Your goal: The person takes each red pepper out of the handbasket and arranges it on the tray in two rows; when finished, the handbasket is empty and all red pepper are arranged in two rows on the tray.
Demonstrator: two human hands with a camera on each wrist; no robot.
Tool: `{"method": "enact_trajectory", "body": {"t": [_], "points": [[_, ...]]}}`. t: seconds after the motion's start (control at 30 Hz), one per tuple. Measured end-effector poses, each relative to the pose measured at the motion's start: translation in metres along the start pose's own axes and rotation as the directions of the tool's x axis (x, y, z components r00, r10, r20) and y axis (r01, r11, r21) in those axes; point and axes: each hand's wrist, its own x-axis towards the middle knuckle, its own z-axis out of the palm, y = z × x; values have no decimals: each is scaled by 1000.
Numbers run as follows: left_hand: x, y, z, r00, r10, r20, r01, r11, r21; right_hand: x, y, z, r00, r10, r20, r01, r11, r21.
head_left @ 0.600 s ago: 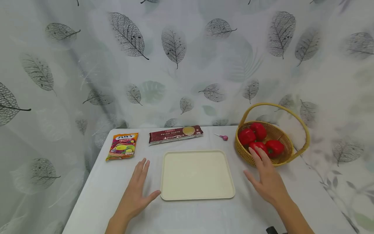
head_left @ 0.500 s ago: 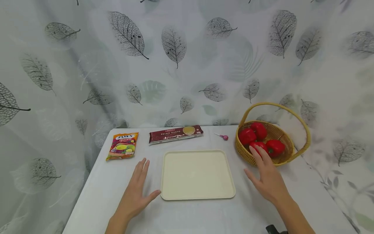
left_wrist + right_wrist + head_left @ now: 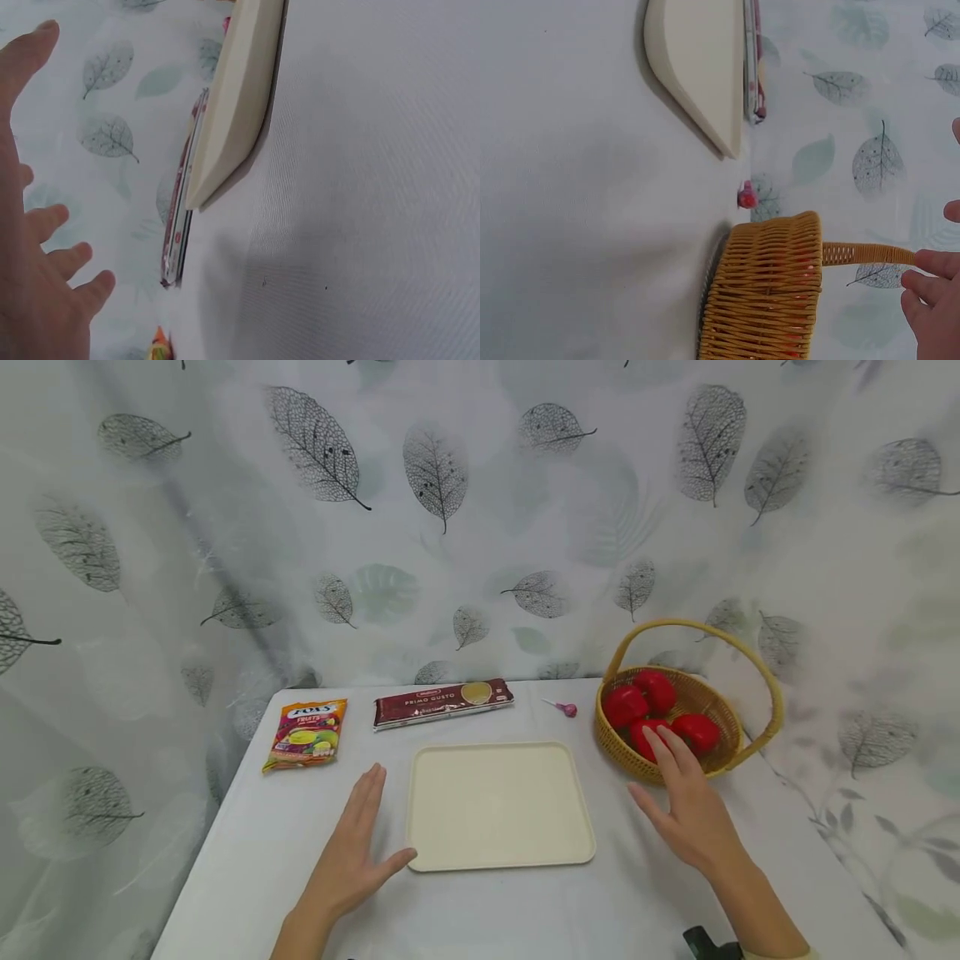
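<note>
Since the earlier frames, the whole tabletop slides slightly left in the head view, probably a small turn of the head; both hands sit a touch further right against the table. Left hand (image 3: 354, 852) hovers at the near left corner of the cream tray (image 3: 501, 806), fingers straight, thumb spread apart from them, gripping nothing. Right hand (image 3: 692, 814) also spread, thumb apart, clamped on nothing; in the head view its fingertips overlap the red peppers (image 3: 624, 706), yet the right wrist view has it raised at the level of the basket's handle (image 3: 774, 697), so likely in the air. Contact with the handle: cannot tell. Tray lies flat and face up between the hands, within easy reach of either, I judge. Peppers sit together in the wicker basket (image 3: 701, 696) at the far right; its walls presumably stop round things rolling. Along the far side, left to right: candy bag (image 3: 303, 735) and long maroon packet (image 3: 444, 703), both lying on broad faces, which should keep them steady; then a lollipop (image 3: 567, 710), loose between packet and basket. Leaf-print curtain (image 3: 465, 485) hangs behind.
</note>
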Motion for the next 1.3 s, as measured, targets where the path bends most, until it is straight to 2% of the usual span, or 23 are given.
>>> {"method": "enact_trajectory", "body": {"t": [0.13,0.33,0.43,0.6,0.77,0.9,1.07,1.17,1.3], "points": [[1,-1,4,1000,-9,26,10,1000,-29,-1,1,-3,1000,18,1,-18,1000,-2],[3,-7,10,999,16,42,-14,998,-55,3,4,-3,1000,10,-26,-10,1000,-2],[4,-10,13,997,-4,73,11,996,-93,7,5,-4,999,14,-32,-14,1000,-1],[7,-17,18,990,-62,125,81,985,-150,15,9,-3,998,58,-4,-58,998,16],[6,-22,23,982,-84,170,111,982,-154,24,15,-4,992,112,52,-113,993,29],[6,-23,28,980,-75,185,108,979,-173,29,24,-7,983,165,80,-168,985,34],[9,-22,36,980,-42,195,84,974,-209,36,36,-8,977,200,75,-203,979,35],[8,-23,40,974,-47,220,96,970,-221,41,41,-7,974,218,67,-220,975,18],[3,-27,44,974,-59,218,106,971,-213,50,44,-6,961,268,74,-266,963,-34]]}}
